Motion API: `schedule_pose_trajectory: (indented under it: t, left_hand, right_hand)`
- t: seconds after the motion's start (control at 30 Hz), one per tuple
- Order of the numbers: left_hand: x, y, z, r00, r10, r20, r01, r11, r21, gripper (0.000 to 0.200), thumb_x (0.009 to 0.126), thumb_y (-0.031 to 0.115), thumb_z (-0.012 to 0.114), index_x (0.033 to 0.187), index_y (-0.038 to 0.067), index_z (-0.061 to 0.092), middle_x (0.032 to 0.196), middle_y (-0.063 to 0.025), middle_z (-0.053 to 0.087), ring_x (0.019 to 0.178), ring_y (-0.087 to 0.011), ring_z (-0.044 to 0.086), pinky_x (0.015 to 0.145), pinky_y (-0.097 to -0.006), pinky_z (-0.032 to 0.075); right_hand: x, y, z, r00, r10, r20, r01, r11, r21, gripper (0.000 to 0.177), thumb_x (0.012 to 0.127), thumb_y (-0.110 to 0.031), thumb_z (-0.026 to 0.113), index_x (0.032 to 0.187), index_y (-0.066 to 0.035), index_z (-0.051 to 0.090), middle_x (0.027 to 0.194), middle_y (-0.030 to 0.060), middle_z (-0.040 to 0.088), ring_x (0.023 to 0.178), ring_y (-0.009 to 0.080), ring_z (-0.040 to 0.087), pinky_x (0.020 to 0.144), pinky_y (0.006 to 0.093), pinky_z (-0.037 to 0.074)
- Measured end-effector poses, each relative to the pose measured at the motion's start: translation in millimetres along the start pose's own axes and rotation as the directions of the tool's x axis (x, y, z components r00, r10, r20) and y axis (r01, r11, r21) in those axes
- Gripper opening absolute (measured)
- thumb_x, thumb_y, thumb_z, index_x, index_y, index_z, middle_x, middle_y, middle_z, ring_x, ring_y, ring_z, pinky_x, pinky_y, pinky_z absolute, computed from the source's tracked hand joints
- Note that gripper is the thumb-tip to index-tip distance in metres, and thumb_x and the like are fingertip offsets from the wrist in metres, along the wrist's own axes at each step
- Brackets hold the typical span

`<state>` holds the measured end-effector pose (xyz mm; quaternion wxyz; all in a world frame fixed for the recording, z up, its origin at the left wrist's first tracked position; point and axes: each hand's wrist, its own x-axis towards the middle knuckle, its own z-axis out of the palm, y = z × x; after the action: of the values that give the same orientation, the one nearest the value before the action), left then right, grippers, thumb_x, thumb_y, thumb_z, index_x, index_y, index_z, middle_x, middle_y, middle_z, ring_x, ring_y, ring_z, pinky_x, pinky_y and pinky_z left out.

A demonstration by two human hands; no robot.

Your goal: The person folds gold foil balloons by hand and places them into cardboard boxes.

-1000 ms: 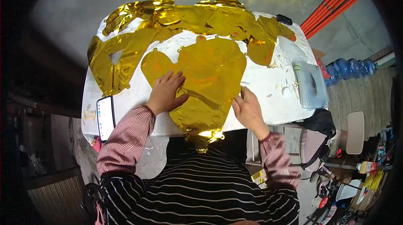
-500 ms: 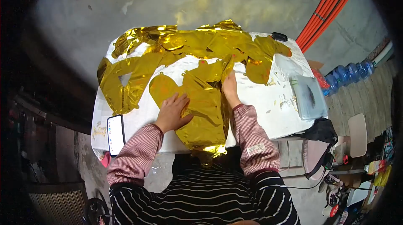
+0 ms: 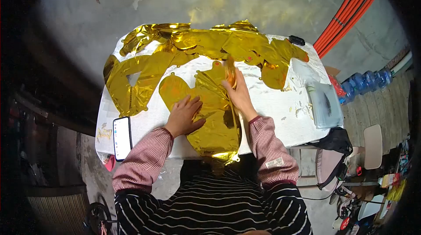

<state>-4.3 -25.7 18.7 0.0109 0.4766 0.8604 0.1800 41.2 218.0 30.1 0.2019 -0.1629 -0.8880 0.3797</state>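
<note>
**Q:** Report hand states.

**A:** My left hand (image 3: 184, 114) is spread, palm down on the balloon (image 3: 213, 132), pinning its left lobe to the table (image 3: 280, 112). My right hand (image 3: 240, 95) rests on the right half, with its fingers closed on a raised flap of the balloon's edge. The exact pinch is partly hidden.

**Q:** Balloon location?

**A:** It lies flat at the near middle of the table, with its tail over the near edge. The foil pile (image 3: 197, 46) lies beyond it and the phone (image 3: 122, 132) is to its left, apart from it.

**Q:** Step in hand?

**A:** I judge this to be a fold in progress, with the right side turned over toward the centre line.

**Q:** Requirements for the next move?

**A:** The left hand must hold as the anchor. The flap must be laid flat and then pressed along the crease. Foil tends to spring back and slide, so even pressure is needed.
</note>
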Motion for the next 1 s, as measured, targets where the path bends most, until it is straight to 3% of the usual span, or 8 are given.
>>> schedule_pose_trajectory:
  t: [0.17,0.37,0.4,0.53,0.63,0.77,0.97,1.0]
  left_hand:
    - [0,0,0,1.0,0.012,-0.005,-0.012,1.0,0.014,0.063,0.082,0.044,0.065,0.132,0.009,0.049,0.142,-0.0098,0.043,0.133,-0.0348,0.034,0.103,-0.0481,0.031]
    - [0,1,-1,1.0,0.007,0.009,-0.007,1.0,0.022,0.063,0.083,0.045,0.063,0.132,0.009,0.049,0.142,-0.0095,0.043,0.134,-0.0343,0.034,0.103,-0.0476,0.031]
    - [0,0,0,1.0,0.006,0.008,-0.006,1.0,0.016,0.063,0.083,0.045,0.063,0.132,0.009,0.049,0.143,-0.0097,0.043,0.134,-0.0343,0.034,0.104,-0.0474,0.03]
    - [0,0,0,1.0,0.006,0.015,-0.007,1.0,0.028,0.062,0.083,0.044,0.063,0.132,0.009,0.049,0.143,-0.0099,0.042,0.134,-0.0342,0.034,0.104,-0.0469,0.03]
    - [0,1,-2,1.0,0.005,0.02,-0.005,1.0,0.022,0.063,0.083,0.044,0.064,0.132,0.009,0.048,0.143,-0.0101,0.042,0.135,-0.0342,0.033,0.105,-0.0468,0.029]
    - [-1,4,-4,0.999,-0.012,0.03,0.012,1.0,0.022,0.063,0.083,0.044,0.063,0.132,0.008,0.048,0.143,-0.0101,0.042,0.135,-0.0343,0.033,0.105,-0.047,0.029]
    - [1,1,0,1.0,0.007,0.008,-0.007,1.0,0.024,0.061,0.083,0.044,0.063,0.131,0.01,0.049,0.142,-0.0102,0.042,0.134,-0.0354,0.034,0.105,-0.0475,0.029]
    - [1,1,1,1.0,0.004,0.005,-0.004,1.0,0.018,0.061,0.082,0.043,0.064,0.131,0.01,0.049,0.142,-0.0102,0.042,0.134,-0.0354,0.034,0.105,-0.0477,0.029]
  right_hand:
    - [7,3,-15,0.988,0.123,0.099,-0.139,0.974,0.18,0.073,0.093,-0.041,0.055,0.142,0.007,0.03,0.145,0.0224,0.038,0.132,0.032,0.04,0.109,0.033,0.029]
    - [18,35,-10,0.934,0.31,-0.179,-0.089,0.686,0.722,0.067,0.1,-0.045,0.041,0.141,0.007,0.034,0.143,0.0179,0.041,0.131,0.0256,0.039,0.108,0.0314,0.028]
    - [20,50,-4,0.947,0.322,-0.013,-0.144,0.458,0.877,0.07,0.1,-0.05,0.034,0.143,0.005,0.031,0.146,0.0168,0.037,0.131,0.0256,0.039,0.109,0.0317,0.028]
    - [22,59,-3,0.934,0.351,0.074,-0.208,0.363,0.908,0.074,0.1,-0.055,0.027,0.144,0.005,0.028,0.149,0.0167,0.033,0.136,0.025,0.033,0.111,0.0323,0.025]
    - [13,-7,-38,0.859,0.352,0.372,-0.348,-0.133,0.928,0.076,0.096,-0.061,0.033,0.143,-0.002,0.034,0.146,0.011,0.036,0.127,0.0196,0.041,0.106,0.0326,0.032]
    - [28,46,0,0.892,0.451,-0.02,-0.107,0.253,0.962,0.073,0.099,-0.056,0.03,0.143,0.002,0.033,0.143,0.0163,0.041,0.129,0.0213,0.042,0.105,0.0321,0.034]
    - [13,-7,-22,0.905,0.362,0.222,-0.34,0.304,0.89,0.064,0.101,-0.049,0.032,0.137,0.003,0.043,0.126,0.0144,0.056,0.119,0.0194,0.05,0.105,0.0306,0.034]
    - [19,-3,-13,0.947,0.276,0.161,-0.294,0.556,0.777,0.062,0.101,-0.046,0.032,0.138,0.002,0.042,0.131,0.0151,0.053,0.124,0.0214,0.047,0.107,0.0324,0.032]
